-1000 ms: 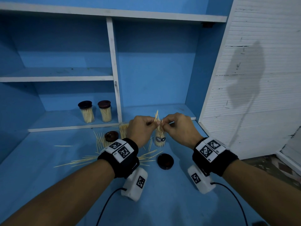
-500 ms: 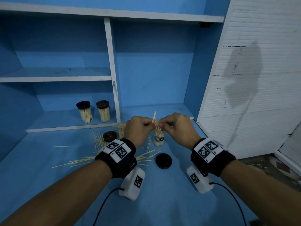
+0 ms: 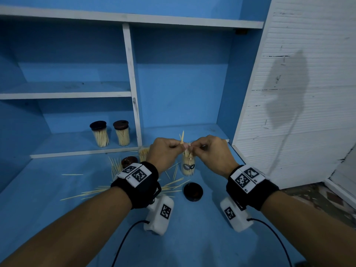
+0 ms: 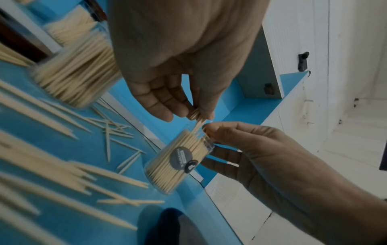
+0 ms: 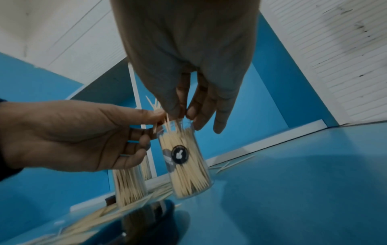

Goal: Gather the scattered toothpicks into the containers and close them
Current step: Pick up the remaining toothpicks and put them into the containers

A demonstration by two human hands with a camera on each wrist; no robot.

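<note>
Loose toothpicks (image 3: 92, 192) litter left; lid (image 3: 193, 191) near; right surface (image 3: 221, 182) bare.

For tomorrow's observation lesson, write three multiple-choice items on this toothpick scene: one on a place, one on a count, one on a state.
1. Where do the capped jars stand?
A. lower shelf
B. floor
C. top shelf

2. How many capped jars are there?
A. two
B. five
C. none

3. The labelled jar under the hands is
A. capped
B. open
C. tipped over

Answers:
1 A, they stand left of the divider.
2 A, two dark caps show.
3 B, the left hand and right hand feed toothpicks in.
</note>
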